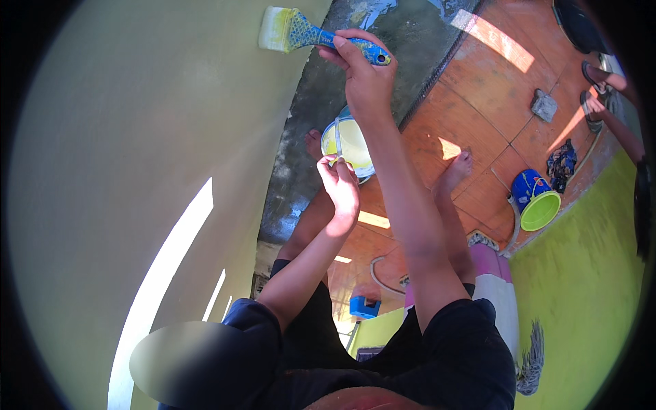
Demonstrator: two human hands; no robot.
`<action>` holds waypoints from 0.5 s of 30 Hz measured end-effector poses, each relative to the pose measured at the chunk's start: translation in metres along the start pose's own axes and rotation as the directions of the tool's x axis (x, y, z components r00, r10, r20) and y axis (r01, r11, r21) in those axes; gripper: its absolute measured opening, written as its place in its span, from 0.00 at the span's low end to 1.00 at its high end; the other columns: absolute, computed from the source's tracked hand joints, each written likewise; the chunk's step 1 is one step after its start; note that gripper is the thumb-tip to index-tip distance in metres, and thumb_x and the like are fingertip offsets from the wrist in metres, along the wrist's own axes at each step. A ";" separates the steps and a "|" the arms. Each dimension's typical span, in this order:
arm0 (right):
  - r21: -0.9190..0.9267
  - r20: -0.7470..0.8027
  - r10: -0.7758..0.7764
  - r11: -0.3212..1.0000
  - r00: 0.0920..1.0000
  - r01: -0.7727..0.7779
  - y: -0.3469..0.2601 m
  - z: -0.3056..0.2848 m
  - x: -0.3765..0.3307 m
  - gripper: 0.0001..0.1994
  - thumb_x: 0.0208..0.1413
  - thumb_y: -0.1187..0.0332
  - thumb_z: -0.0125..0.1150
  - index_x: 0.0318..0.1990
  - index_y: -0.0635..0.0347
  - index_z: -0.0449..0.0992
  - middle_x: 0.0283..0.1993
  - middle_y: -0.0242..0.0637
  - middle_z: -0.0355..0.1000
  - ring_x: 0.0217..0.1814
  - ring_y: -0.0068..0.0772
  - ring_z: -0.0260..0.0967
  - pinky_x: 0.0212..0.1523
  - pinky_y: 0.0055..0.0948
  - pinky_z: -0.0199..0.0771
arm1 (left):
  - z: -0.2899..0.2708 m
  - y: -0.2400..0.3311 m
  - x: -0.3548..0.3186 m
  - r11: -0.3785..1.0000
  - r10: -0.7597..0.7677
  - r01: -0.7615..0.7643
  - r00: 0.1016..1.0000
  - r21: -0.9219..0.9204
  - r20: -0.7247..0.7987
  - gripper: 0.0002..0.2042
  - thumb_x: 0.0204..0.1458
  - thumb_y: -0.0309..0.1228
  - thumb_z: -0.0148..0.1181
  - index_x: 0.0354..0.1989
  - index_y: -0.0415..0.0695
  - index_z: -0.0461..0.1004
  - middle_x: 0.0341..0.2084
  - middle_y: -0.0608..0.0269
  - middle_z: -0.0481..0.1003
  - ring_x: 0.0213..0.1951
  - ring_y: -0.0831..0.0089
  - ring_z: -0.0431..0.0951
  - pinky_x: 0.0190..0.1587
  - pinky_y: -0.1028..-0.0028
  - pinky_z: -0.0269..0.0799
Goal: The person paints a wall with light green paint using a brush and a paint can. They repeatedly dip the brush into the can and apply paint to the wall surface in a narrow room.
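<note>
My right hand (369,75) is closed around the blue patterned handle of a wide paintbrush (301,31). The brush's pale bristles, stained yellow, are at the cream wall (171,137) on the left; whether they touch it I cannot tell. Lower down, my left hand (339,184) has its fingers curled around the handle of a paint bucket (352,140). Pale yellow paint coats the bucket's inside, and its handle crosses over the opening. The bucket hangs or stands between my bare feet; its base is hidden.
A blue bucket (529,186) with a lime inside lies tipped on orange tiles (471,130), beside a dark crumpled bag (562,164). A grey block (544,106) sits near another person's sandalled feet (593,109). A dark wet-looking strip (328,82) borders the wall.
</note>
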State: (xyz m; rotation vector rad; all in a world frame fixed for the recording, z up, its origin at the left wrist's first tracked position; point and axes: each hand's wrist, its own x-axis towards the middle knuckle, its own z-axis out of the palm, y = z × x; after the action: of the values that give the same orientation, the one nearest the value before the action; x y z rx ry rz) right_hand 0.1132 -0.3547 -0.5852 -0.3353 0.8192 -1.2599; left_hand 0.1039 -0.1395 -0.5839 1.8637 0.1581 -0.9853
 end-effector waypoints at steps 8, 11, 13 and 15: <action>0.265 0.154 0.040 0.961 0.987 -0.080 -0.050 0.048 -0.039 0.05 0.57 0.78 0.61 0.40 0.70 0.78 0.41 0.45 0.76 0.40 0.39 0.79 0.45 0.34 0.85 | 0.000 -0.011 0.003 0.994 0.101 -0.103 0.994 0.026 0.038 0.08 0.61 0.24 0.45 0.46 0.46 0.58 0.19 0.66 0.67 0.18 0.83 0.62 0.20 0.80 0.58; 0.139 0.026 0.065 0.988 0.998 -0.068 -0.002 0.001 0.000 0.06 0.58 0.79 0.59 0.42 0.72 0.75 0.41 0.45 0.75 0.43 0.43 0.79 0.44 0.36 0.86 | 0.000 -0.006 0.002 0.998 0.046 -0.047 0.998 0.045 0.032 0.08 0.61 0.24 0.45 0.46 0.46 0.58 0.19 0.67 0.67 0.16 0.83 0.61 0.18 0.80 0.56; 0.040 -0.080 0.045 0.998 0.996 -0.041 0.024 -0.036 0.024 0.06 0.57 0.80 0.61 0.42 0.73 0.76 0.40 0.46 0.75 0.41 0.40 0.79 0.44 0.34 0.86 | 0.002 -0.004 0.002 1.000 -0.013 0.013 1.000 0.000 0.009 0.08 0.60 0.24 0.45 0.46 0.46 0.59 0.18 0.67 0.66 0.16 0.83 0.60 0.17 0.79 0.56; -0.068 -0.167 0.005 0.998 0.986 -0.016 0.042 -0.057 0.045 0.06 0.56 0.80 0.61 0.41 0.73 0.76 0.40 0.46 0.76 0.39 0.39 0.79 0.43 0.32 0.86 | 0.002 -0.002 0.001 1.000 -0.011 0.011 1.000 -0.005 0.004 0.08 0.60 0.23 0.45 0.46 0.46 0.59 0.19 0.67 0.66 0.17 0.83 0.60 0.17 0.79 0.56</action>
State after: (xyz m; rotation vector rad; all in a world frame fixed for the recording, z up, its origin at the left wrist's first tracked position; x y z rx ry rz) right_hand 0.1062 -0.3723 -0.6666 -0.2829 1.0079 -1.2640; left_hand 0.1024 -0.1404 -0.5867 1.8580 0.1687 -0.9956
